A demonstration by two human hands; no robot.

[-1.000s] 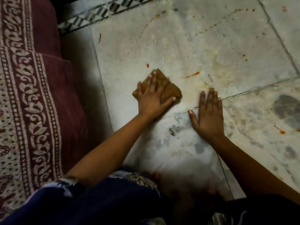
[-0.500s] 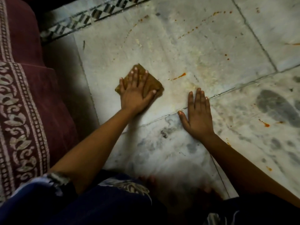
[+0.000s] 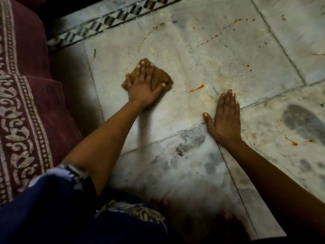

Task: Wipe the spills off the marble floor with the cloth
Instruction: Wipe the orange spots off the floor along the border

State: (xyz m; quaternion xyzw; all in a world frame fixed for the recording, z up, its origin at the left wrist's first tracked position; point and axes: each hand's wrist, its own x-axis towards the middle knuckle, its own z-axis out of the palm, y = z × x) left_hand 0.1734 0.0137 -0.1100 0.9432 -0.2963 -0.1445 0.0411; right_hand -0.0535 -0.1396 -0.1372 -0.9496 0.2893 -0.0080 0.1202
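Note:
A folded brown cloth (image 3: 161, 76) lies flat on the pale marble floor (image 3: 202, 50). My left hand (image 3: 144, 85) presses down on it, fingers spread over its top. An orange streak of spill (image 3: 197, 88) sits just right of the cloth, apart from it. A dotted trail of orange drops (image 3: 223, 29) curves across the far part of the slab. More orange marks (image 3: 293, 143) lie at the right. My right hand (image 3: 225, 118) rests palm down on the bare floor, on a tile joint, holding nothing.
A maroon patterned fabric (image 3: 22, 106) covers the left side. A black-and-white inlaid border (image 3: 105, 22) runs along the far edge of the floor. Dark grey smudges (image 3: 302, 120) mark the nearer slabs. My blue patterned clothing (image 3: 52, 208) fills the bottom left.
My left hand has slid the cloth to the left and slightly away, widening the gap to the orange streak. My right hand stays planted on the floor.

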